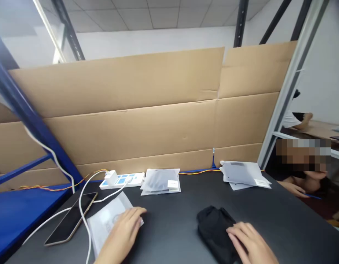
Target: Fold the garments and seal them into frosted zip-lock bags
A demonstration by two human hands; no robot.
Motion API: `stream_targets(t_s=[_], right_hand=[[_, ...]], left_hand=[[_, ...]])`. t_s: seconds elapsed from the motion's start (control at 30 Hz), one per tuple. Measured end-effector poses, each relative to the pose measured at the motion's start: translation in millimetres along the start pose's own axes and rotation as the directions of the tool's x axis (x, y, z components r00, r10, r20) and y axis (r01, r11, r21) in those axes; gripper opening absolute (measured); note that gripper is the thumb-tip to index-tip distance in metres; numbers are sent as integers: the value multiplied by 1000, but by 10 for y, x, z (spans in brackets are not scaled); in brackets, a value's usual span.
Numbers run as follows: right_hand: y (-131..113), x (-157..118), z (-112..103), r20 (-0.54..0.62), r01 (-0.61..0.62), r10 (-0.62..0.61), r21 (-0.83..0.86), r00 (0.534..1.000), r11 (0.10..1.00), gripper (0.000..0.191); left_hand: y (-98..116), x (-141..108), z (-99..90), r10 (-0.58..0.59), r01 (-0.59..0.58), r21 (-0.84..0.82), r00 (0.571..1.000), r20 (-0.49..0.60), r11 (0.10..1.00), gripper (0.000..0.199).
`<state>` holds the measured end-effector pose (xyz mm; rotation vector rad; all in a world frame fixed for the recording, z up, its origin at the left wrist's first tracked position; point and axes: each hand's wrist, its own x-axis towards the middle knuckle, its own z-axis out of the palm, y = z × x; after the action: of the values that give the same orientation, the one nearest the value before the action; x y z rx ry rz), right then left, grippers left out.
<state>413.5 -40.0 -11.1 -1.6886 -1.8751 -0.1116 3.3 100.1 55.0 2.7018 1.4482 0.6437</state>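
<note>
Left hand (121, 234) lies palm-down on a clear poly bag (107, 222), grip released, at 7 o'clock on the black tabletop (284, 223). Right hand (250, 242), grip likewise unclenched, rests on a folded black garment (213, 231) at 5 o'clock. Risk noted: the white charging cable (83, 216) runs along the bag's edge and could snag on it with any sideways sweep. The adjacent smartphone (70, 220) could be knocked by the left wrist.
</note>
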Motion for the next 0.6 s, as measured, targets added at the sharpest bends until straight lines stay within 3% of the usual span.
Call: stream_targets(t_s=[0.1,0.17,0.23,0.3,0.4,0.5,0.6], right_hand=[[319,199,-78,121,-91,90,-5,988,996,21],[535,344,-72,132,-119,120,-14,984,993,20],[715,476,-37,115,-154,153,0,982,988,26],[818,597,-5,147,-215,207,47,967,975,41],[815,803,-9,316,-322,271,122,909,939,49],[735,1088,-59,479,-372,265,141,837,917,51],[688,1395,-83,567,-380,247,128,786,916,47]], left_hand=[[-580,-212,17,-101,107,158,994,-44,982,39],[-647,-319,21,-142,141,171,990,-3,975,42],[-482,-382,31,-159,148,152,985,65,977,46],[-187,-401,70,-148,129,129,977,156,983,47],[276,-346,196,-55,41,54,953,298,998,41],[619,-175,313,67,-54,-43,924,375,998,47],[799,122,307,151,-113,-121,914,377,986,51]])
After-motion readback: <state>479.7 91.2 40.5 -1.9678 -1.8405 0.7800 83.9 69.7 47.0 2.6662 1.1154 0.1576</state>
